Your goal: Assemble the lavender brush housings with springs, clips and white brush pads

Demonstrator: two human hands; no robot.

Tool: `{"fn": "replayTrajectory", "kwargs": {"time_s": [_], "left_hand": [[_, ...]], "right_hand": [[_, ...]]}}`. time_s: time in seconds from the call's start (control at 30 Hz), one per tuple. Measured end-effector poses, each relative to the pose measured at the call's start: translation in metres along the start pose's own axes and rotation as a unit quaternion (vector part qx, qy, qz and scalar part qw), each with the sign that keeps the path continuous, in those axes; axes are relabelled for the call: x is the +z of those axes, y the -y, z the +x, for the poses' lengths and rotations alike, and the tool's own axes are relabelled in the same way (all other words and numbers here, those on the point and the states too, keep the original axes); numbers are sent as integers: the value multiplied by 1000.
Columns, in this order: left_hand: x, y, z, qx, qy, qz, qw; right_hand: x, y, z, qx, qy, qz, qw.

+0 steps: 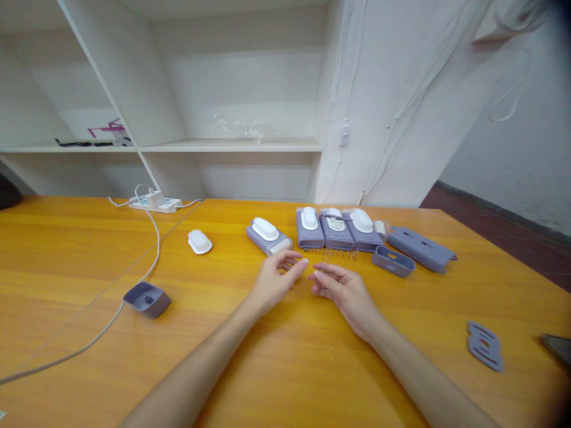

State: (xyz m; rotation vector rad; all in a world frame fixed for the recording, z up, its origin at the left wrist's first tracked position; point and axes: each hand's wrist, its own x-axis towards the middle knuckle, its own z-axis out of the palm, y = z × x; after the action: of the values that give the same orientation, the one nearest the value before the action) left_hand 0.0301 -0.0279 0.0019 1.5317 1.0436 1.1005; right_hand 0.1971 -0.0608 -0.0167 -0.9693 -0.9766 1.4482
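My left hand (277,277) and my right hand (341,288) rest on the orange wooden table (71,255), fingertips nearly meeting in the middle. Both have fingers loosely extended and I see nothing in them. Just beyond the fingertips lie several small metal springs (332,252) in a row. Behind those stand purple plastic housings with white caps: one (269,235) set apart on the left and three (335,228) side by side.
A loose white cap (199,241) and a purple shell (147,298) lie to the left, beside a white cable running to a power strip (154,203). To the right lie a purple tray (393,260), a slotted purple cover (422,248) and a flat purple plate (485,345). White shelves stand behind.
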Motion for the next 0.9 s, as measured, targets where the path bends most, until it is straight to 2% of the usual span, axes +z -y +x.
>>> {"fn": "replayTrajectory", "kwargs": {"time_s": [0.17, 0.23, 0.33, 0.4, 0.43, 0.47, 0.53, 0.57, 0.63, 0.7, 0.73, 0.8, 0.9], "left_hand": [[15, -7, -15, 65, 46, 68, 995], [19, -8, -17, 87, 45, 72, 993], [20, -5, -15, 91, 2, 44, 995], [19, -2, -12, 74, -42, 1, 996], [17, -1, -9, 64, -59, -21, 996], [15, 1, -7, 54, -73, -40, 995], [11, 3, -2, 34, -88, -65, 993], [10, 4, -1, 24, -93, -72, 993], [7, 6, 2, 10, -100, -78, 992], [6, 6, 2, 2, -100, -81, 992], [6, 6, 2, 1, -101, -82, 992], [6, 6, 1, 0, -102, -84, 991], [7, 7, 1, 2, -103, -83, 991]], "right_hand": [[5, -2, 0, -58, 21, -104, 993], [8, -3, -1, -89, 42, -156, 983], [10, -7, -1, -108, 53, -194, 974], [7, -8, 0, -144, 8, -241, 960], [5, -8, 0, -178, -34, -286, 941], [1, -6, 2, -221, -87, -344, 909], [-10, 1, 5, -293, -196, -472, 808], [-17, 5, 7, -302, -248, -526, 756], [-29, 10, 12, -270, -325, -616, 665], [-38, 12, 15, -217, -367, -673, 605], [-41, 12, 16, -190, -376, -692, 587], [-40, 9, 16, -150, -378, -715, 569], [-31, 5, 12, -124, -368, -723, 570]]}}
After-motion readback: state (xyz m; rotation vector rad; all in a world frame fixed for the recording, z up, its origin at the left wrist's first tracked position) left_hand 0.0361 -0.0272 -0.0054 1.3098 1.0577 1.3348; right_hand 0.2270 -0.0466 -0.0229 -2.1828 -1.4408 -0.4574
